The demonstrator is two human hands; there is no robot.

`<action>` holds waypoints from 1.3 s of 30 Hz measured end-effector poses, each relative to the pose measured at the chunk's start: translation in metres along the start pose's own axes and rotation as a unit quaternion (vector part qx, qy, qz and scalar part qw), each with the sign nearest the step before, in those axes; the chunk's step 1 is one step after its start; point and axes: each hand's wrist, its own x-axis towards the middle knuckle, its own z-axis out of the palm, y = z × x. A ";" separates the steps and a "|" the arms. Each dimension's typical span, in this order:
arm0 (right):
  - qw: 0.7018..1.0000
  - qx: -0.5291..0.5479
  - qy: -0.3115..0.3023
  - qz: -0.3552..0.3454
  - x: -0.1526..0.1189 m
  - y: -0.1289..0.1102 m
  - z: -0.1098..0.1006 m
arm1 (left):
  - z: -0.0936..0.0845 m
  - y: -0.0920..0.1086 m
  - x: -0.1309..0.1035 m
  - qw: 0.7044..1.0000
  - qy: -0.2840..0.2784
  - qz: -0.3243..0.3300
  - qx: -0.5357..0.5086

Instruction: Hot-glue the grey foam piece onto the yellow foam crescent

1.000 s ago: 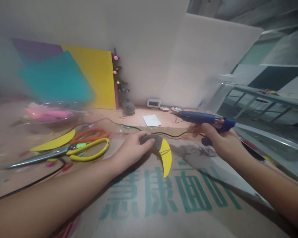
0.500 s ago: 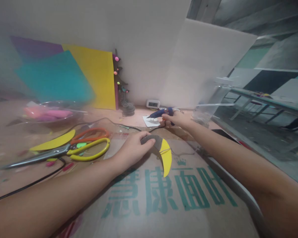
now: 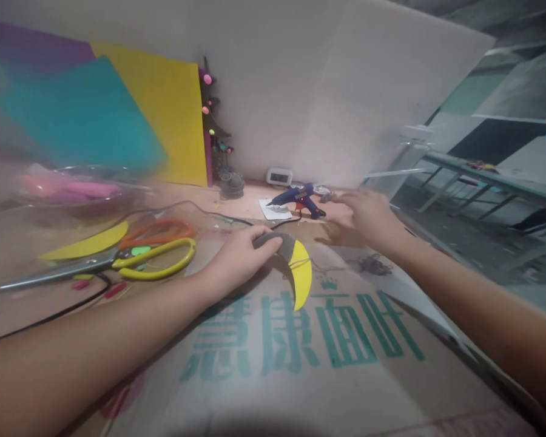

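Between the thumb and fingers of my left hand [image 3: 243, 258] is a yellow crescent [image 3: 303, 282], its upper part covered in grey yarn. A loose grey strand crosses its yellow half and trails right toward a small tangle of dark yarn [image 3: 375, 264]. My right hand [image 3: 370, 215] is at the back right, fingers stretched leftward beside the rear of a blue glue gun [image 3: 295, 194]; it appears to hold nothing. The glue gun, with a small red light showing, rests with its nozzle over a white card [image 3: 273, 210].
Large scissors [image 3: 150, 258] and a yellow cut-out [image 3: 88, 240] lie at left, near a clear bowl [image 3: 79, 188] of pink pieces. A black cord crosses the table. Coloured sheets [image 3: 164, 121], a small decorated tree [image 3: 222, 152] and a digital clock [image 3: 279, 176] stand behind.
My right hand has let go of the glue gun and moved right, leaving it on the table by the card. My left hand still holds the crescent. The view has shifted slightly.
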 end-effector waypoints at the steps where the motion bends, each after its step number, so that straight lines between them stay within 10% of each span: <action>1: 0.999 0.042 0.011 0.001 -0.008 -0.008 -0.008 | 0.000 0.001 0.000 1.000 0.001 0.000 0.003; 7: 0.891 0.414 -0.171 0.077 -0.050 -0.072 -0.022 | -0.001 0.001 -0.001 1.000 0.004 0.005 0.020; 12: 0.816 0.500 -0.248 0.150 -0.059 -0.074 -0.006 | -0.002 -0.001 0.000 1.000 0.016 0.008 0.025; 16: 0.850 0.429 -0.283 0.114 -0.050 -0.063 -0.012 | -0.002 -0.002 0.000 1.000 0.009 0.002 0.012; 25: 0.950 0.295 -0.101 0.032 -0.048 -0.061 -0.011 | -0.001 0.001 -0.002 0.999 -0.026 0.001 0.030; 39: 0.958 0.285 -0.001 -0.025 -0.053 -0.064 0.009 | -0.001 -0.001 0.001 0.998 -0.055 0.025 0.035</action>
